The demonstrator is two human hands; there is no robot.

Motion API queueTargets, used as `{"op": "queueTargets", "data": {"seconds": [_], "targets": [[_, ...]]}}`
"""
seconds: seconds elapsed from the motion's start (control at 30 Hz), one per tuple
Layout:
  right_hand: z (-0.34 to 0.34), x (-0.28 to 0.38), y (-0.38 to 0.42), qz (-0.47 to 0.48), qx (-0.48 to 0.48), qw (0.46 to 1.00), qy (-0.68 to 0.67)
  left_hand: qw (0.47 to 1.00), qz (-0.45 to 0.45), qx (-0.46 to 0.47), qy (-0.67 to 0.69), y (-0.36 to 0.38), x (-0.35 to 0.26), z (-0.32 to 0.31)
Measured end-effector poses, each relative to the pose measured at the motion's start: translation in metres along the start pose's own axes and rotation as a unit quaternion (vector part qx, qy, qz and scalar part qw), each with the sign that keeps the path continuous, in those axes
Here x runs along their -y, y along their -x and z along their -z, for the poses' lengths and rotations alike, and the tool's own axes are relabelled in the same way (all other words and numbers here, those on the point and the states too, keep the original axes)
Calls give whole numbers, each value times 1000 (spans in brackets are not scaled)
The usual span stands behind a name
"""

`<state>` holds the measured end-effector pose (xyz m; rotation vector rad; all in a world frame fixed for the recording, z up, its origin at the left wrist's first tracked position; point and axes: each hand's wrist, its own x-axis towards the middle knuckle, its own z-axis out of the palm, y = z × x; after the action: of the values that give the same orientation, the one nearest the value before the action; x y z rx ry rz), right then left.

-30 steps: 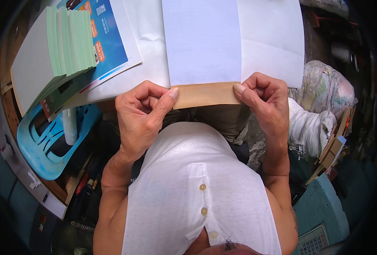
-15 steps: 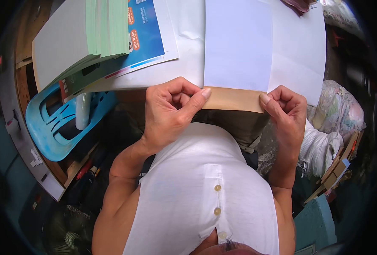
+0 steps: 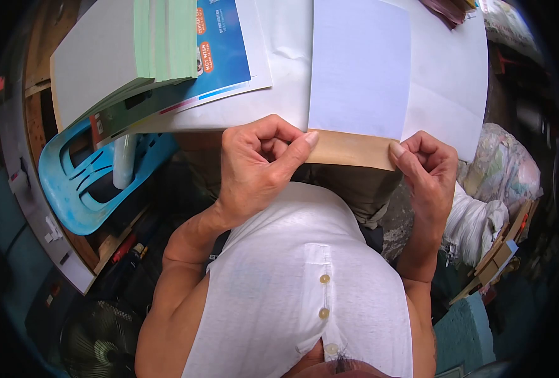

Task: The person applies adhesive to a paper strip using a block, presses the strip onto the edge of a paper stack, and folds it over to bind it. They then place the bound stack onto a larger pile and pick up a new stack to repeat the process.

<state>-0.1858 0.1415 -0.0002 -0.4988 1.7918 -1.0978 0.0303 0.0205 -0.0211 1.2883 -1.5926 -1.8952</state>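
Observation:
A pale lavender sheet (image 3: 360, 69) lies flat on the white-covered table (image 3: 449, 75), its near end at the table's front edge. Along that end runs a brown paper strip (image 3: 353, 150), sticking out past the edge toward my body. My left hand (image 3: 262, 160) pinches the strip's left corner between thumb and curled fingers. At the opposite corner my right hand (image 3: 429, 170) has the strip between thumb and forefinger. The strip looks stretched nearly straight between both hands, bowing slightly along its lower side.
On the table's left, a thick stack with green edges and a grey top (image 3: 96, 60) rests on a blue printed sheet (image 3: 229, 57). A blue plastic chair (image 3: 71, 205) stands below it. A fan (image 3: 100, 343) is at lower left, a filled plastic bag (image 3: 506, 160) at right.
Table, sheet and strip sit slightly farther right in the view, as if the head turned a little. Both hands keep their pinch on the strip's corners.

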Motion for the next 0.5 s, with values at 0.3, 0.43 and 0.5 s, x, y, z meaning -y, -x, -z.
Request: {"op": "queueTargets", "data": {"seconds": [0.3,0.43,0.5], "targets": [[0,-3,-1,10,-2,1000,5,1000,2,-9,5,0,0,-2],[0,-2,0,9,-2,1000,1,1000,1,-8,7,-1,0,-2],[0,-3,-1,7,-1,1000,-2,1000,0,-9,7,-1,-1,-2]]}}
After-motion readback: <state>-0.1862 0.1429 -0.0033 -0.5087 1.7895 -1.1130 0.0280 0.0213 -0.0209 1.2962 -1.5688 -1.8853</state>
